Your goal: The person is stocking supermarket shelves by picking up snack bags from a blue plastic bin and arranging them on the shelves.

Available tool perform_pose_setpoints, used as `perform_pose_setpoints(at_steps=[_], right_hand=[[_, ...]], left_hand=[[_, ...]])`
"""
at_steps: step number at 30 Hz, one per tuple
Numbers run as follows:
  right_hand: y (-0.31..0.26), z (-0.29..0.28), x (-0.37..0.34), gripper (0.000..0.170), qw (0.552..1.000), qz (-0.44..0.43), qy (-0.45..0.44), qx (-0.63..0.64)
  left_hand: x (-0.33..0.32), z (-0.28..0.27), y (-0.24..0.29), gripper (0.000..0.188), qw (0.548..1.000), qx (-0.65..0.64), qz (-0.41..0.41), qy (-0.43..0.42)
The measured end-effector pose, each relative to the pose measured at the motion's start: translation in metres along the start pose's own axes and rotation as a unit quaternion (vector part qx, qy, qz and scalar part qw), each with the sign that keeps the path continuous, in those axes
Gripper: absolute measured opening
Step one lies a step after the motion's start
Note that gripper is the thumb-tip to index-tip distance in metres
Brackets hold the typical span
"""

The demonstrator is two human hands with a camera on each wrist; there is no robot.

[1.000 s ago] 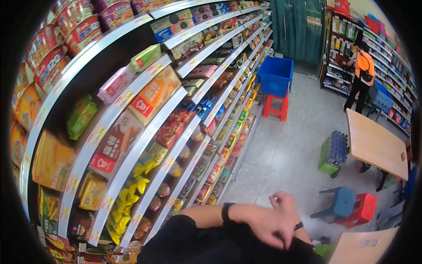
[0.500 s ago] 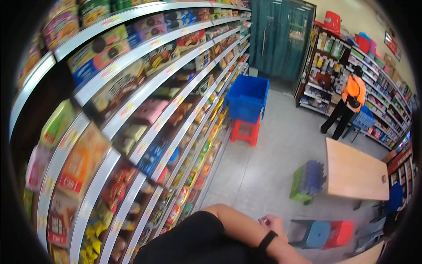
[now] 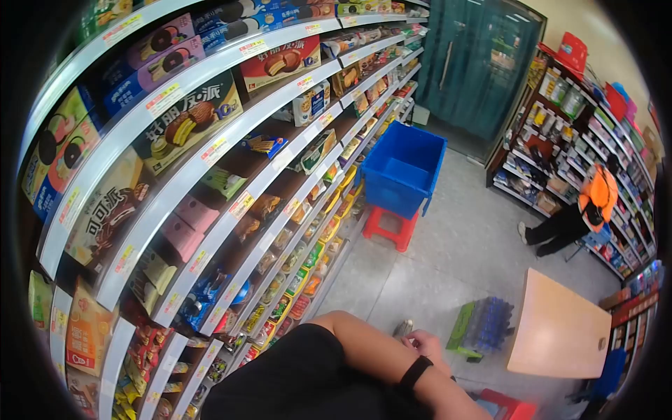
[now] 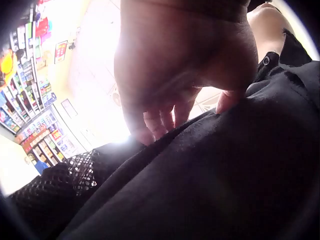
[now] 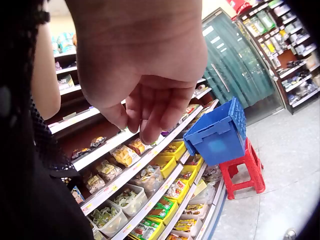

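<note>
My forearms cross in front of my body in the head view, a black band [image 3: 418,373] around one wrist. In the left wrist view my left hand [image 4: 182,60] hangs over black clothing [image 4: 215,165], its fingertips and thumb right at the cloth and nothing held. My right hand [image 5: 142,65] hangs with loosely curled, bare fingers in the right wrist view. Part of that right hand [image 3: 427,344] shows past the forearm in the head view. Nearest it are snack shelves [image 5: 130,175] with packets in yellow and clear bins.
Packed snack shelves [image 3: 210,150] run along my left. Ahead, a blue crate [image 3: 400,168] stands on a red stool [image 3: 392,227]. A wooden table [image 3: 560,325] and stacked bottles [image 3: 483,323] are to the right. A person in orange [image 3: 598,196] leans by the far shelves.
The view has moved along the aisle, bringing the crate closer. My hands, earlier seen one over the other, are now mostly behind or below the forearm. The person in orange has leaned over.
</note>
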State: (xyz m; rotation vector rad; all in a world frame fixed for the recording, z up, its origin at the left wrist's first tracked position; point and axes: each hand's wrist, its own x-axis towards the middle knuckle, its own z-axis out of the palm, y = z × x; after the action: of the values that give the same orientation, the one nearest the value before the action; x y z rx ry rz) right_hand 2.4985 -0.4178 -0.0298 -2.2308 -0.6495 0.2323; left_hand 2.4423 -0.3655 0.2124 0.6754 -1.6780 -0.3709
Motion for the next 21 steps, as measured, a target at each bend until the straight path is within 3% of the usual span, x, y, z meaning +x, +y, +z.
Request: perform_pose_setpoints(at_steps=[3,4,9,11,12,17,19,21], right_hand=[[0.042,-0.018,0.069,0.017,0.997,-0.072,-0.008,0.01],[0.051,-0.029,0.095,0.017,0.996,-0.085,-0.011,0.014],[0.091,-0.096,0.216,0.016,0.981,-0.17,-0.086,0.029],[0.101,-0.119,0.256,0.015,0.973,-0.193,-0.12,0.038],[0.104,-0.127,0.279,0.015,0.967,-0.213,-0.132,0.037],[0.095,-0.13,0.361,0.013,0.94,-0.27,-0.206,0.041],[0.087,-0.115,0.386,0.013,0.922,-0.296,-0.245,0.052],[0.076,-0.094,0.408,0.013,0.906,-0.313,-0.276,0.07]], left_hand=[[-0.004,-0.067,-0.03,0.034,0.997,-0.008,-0.071,-0.041],[-0.003,-0.087,-0.039,0.025,0.997,-0.002,-0.079,-0.016],[0.016,-0.222,-0.062,0.026,0.989,0.09,-0.118,0.02],[0.02,-0.262,-0.068,0.034,0.984,0.131,-0.009,0.122],[0.018,-0.282,-0.057,0.045,0.982,0.138,-0.073,0.101],[-0.014,-0.346,-0.045,0.045,0.958,0.161,-0.147,0.187],[-0.034,-0.378,-0.013,0.045,0.913,0.198,-0.339,0.109],[-0.054,-0.388,-0.004,0.044,0.909,0.202,-0.34,0.133]])
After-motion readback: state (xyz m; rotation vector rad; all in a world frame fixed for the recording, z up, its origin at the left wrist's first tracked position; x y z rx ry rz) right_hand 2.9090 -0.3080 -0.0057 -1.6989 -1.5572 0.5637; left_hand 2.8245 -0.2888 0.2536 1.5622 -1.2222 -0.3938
